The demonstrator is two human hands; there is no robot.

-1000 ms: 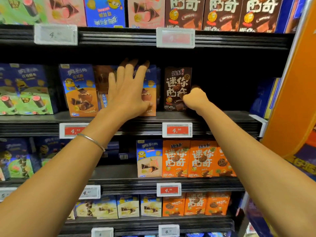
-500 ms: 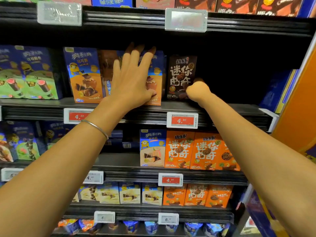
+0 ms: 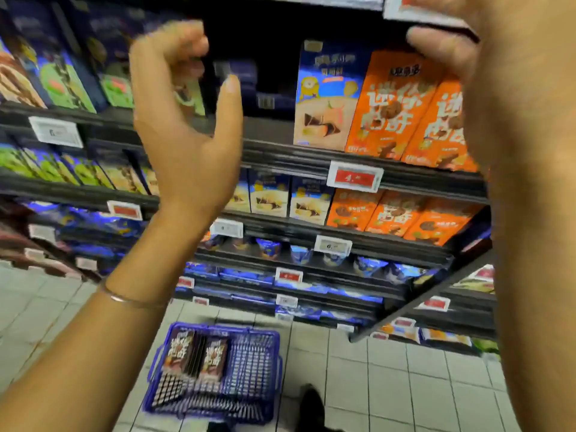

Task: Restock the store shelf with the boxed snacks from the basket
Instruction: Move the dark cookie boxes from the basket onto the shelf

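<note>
A blue wire basket [image 3: 265, 338] stands on the tiled floor below me. Two dark brown snack boxes [image 3: 194, 355] stand upright in its left half. My left hand [image 3: 184, 141] is raised in front of the shelves with loosely curled fingers and holds nothing. My right hand [image 3: 498, 88] is up at the top right, very close to the camera and blurred. Its fingers are loosely bent and I see nothing in it. Neither hand touches a box or the shelf [image 3: 280, 157].
Orange snack boxes [image 3: 389, 104] and a blue box with a yellow cartoon figure [image 3: 327, 95] stand on the shelf between my hands. Lower shelves carry more boxes, cups and price tags. My dark shoe [image 3: 311, 403] is on the floor right of the basket.
Both hands have come off the boxes on the upper shelf and pulled back toward me. My view has dropped, so the lower shelves and the basket on the floor now show.
</note>
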